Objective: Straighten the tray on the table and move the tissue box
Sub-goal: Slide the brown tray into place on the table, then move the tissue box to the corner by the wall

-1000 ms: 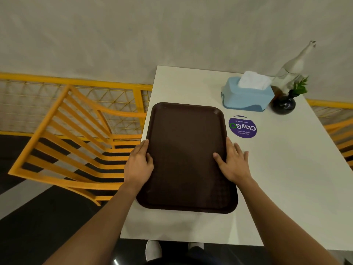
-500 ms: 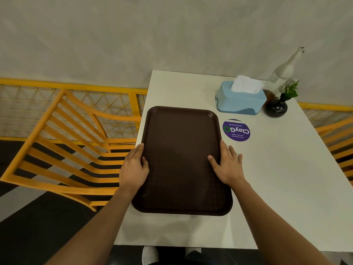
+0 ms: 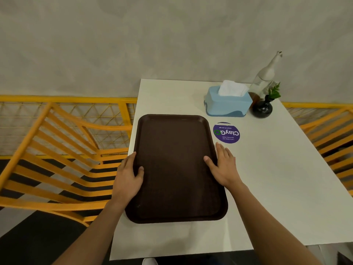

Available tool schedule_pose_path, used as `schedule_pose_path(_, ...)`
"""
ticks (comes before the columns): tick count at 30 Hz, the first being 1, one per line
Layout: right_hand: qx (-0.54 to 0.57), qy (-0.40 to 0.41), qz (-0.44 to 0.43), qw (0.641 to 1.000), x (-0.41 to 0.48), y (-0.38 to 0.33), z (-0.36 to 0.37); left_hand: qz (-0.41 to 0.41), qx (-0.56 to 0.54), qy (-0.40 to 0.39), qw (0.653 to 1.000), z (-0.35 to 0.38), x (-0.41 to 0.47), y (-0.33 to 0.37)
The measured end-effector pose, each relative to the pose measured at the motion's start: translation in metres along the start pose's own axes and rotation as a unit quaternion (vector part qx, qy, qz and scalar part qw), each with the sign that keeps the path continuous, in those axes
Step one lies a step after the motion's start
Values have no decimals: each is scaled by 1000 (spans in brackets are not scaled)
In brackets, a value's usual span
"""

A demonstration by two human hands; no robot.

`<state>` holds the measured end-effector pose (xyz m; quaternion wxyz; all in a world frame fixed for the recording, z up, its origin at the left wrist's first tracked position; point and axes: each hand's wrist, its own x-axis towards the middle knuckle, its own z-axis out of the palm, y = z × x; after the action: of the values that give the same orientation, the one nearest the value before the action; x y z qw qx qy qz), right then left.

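A dark brown tray point(image 3: 175, 161) lies flat on the white table point(image 3: 267, 188), close to the table's left edge, its long sides running away from me. My left hand point(image 3: 128, 178) grips the tray's left rim, thumb on the inside. My right hand point(image 3: 223, 167) grips the right rim in the same way, fingers lying on the table. A light blue tissue box point(image 3: 227, 102) with white tissue sticking out stands beyond the tray's far right corner, apart from both hands.
A round purple sticker point(image 3: 226, 132) lies flat on the table between the tray and the tissue box. A clear glass bottle point(image 3: 265, 75) and a small dark vase with a green sprig point(image 3: 262, 109) stand right of the box. Yellow slatted chairs point(image 3: 57, 153) flank the table.
The tray and both hands sit slightly further left in the view, with the tray's far end turned a little so its sides line up with the table edge. The tissue box stays put.
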<state>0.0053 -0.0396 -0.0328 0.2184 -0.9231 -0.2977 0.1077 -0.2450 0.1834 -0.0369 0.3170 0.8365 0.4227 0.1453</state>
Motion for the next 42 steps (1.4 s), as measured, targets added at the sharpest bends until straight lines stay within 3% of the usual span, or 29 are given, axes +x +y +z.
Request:
schedule_pose_path(3,87,80,1,993,-7,7,-16,16,6,7,1000,-2,0,10)
schedule_pose_path(6,106,142,0,984,-9,20,-32,59,21,47,997,1,8,35)
schedule_pose_path(17,179,162,-19,970,87,83,-110,153,-73,16,985,86,76,198)
schedule_pose_path(27,201,168,-60,963,210,124,-127,134,-129,51,981,164,146,297)
schedule_pose_path(33,226,164,-61,958,244,134,-109,77,-137,55,986,186,181,307)
schedule_pose_path(42,307,92,-43,946,245,140,-94,-10,-135,-16,991,200,215,296)
